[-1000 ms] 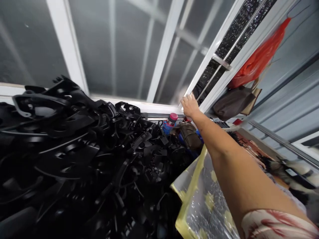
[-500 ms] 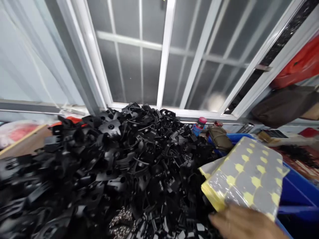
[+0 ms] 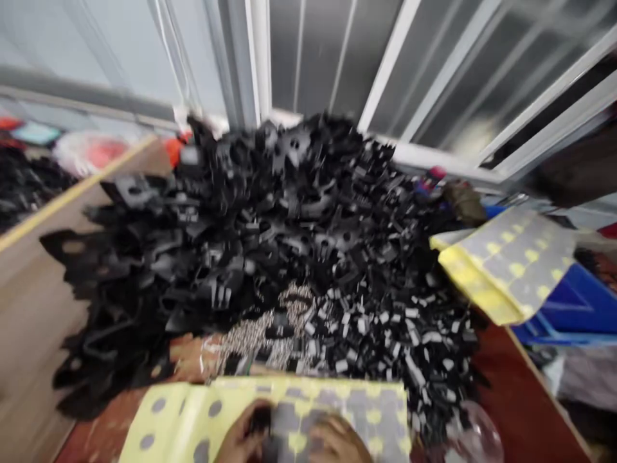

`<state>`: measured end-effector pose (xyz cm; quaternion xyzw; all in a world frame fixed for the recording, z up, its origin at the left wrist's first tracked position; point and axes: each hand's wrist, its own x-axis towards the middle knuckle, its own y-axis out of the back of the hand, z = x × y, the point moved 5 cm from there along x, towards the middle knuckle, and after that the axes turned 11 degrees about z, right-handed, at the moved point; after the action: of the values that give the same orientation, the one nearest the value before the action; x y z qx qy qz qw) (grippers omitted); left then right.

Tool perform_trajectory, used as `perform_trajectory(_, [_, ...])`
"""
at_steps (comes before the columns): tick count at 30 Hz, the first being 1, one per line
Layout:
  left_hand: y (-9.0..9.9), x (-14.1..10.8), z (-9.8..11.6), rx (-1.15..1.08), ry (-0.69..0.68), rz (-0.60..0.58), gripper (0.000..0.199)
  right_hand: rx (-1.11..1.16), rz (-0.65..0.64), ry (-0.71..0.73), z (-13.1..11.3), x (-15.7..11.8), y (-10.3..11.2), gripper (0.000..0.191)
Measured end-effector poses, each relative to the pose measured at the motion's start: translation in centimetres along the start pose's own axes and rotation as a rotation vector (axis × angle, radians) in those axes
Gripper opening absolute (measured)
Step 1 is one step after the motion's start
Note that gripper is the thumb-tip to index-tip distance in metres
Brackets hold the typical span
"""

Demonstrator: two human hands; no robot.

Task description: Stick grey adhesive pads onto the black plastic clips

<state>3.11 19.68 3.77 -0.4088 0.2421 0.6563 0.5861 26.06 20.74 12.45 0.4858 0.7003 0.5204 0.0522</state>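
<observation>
Yellow sheets with grey spots [image 3: 183, 431] lie across the front of the table, their right part showing rows of grey and yellow shapes. Over their middle, my left hand [image 3: 238, 437] is curled round a small black plastic part [image 3: 261, 421], blurred. My right hand [image 3: 340, 440] is just to its right on the sheet, fingers bent and smeared by motion; whether it grips anything is not clear. Beyond the sheets rises a large heap of black plastic parts [image 3: 270, 225]. Small silvery metal pieces [image 3: 245, 337] and small black-and-grey pieces [image 3: 409, 328] lie at its front edge.
A second stack of yellow-and-grey sheets [image 3: 515, 263] rests at the right edge, above a blue bin [image 3: 573, 302]. A wooden board [image 3: 43, 270] borders the left side. A barred window [image 3: 337, 58] stands behind. A clear round object [image 3: 475, 431] is at front right.
The view has swung down and left. My right hand has gone from beside the right-hand sheet stack to the sheets in front. My left hand and a black part have come into view.
</observation>
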Motion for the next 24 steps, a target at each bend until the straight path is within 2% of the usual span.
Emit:
perform_trajectory(2, [1.9,0.8,-2.5,-0.083,-0.067,0.06,0.053,0.016,-0.046,-0.05,-0.2,-3.7,-4.8,0.018])
perform_trajectory(3, [2.7,1.1,-3.2,-0.127,-0.1,0.082,0.054,0.011,-0.061,-0.06,0.0,-5.4,-6.6,0.02])
perform_trajectory(4, [3.2,1.3,-3.7,-0.172,-0.118,0.09,0.052,0.002,-0.073,-0.06,0.2,-6.9,-7.8,0.022])
perform_trajectory(6, [3.8,1.6,-4.3,-0.201,-0.107,0.068,0.05,-0.015,-0.084,-0.043,0.8,-8.8,-9.1,0.031])
perform_trajectory(9, [3.8,1.7,-4.5,-0.18,-0.144,0.01,0.054,0.005,-0.05,-0.028,1.3,-9.7,-8.8,0.041])
perform_trajectory(11, [3.6,1.7,-4.8,-0.172,-0.217,-0.003,0.055,0.026,-0.027,-0.014,1.3,-9.8,-8.4,0.045])
perform_trajectory(14, [3.7,1.3,-5.2,-0.206,-0.383,0.058,0.052,0.042,-0.034,0.033,1.1,-9.3,-8.4,0.046])
perform_trajectory(19, [4.8,0.0,-5.8,-0.283,-0.597,0.219,0.043,0.048,-0.07,0.187,0.7,-6.0,-8.7,0.031])
perform_trajectory(21, [5.1,-0.3,-6.0,-0.274,-0.628,0.229,0.038,0.009,-0.107,0.25,0.2,-4.6,-9.1,0.026])
perform_trajectory(24, [5.2,-0.6,-6.2,-0.25,-0.658,0.213,0.044,-0.102,-0.086,0.199,-1.0,-3.8,-9.4,0.025])
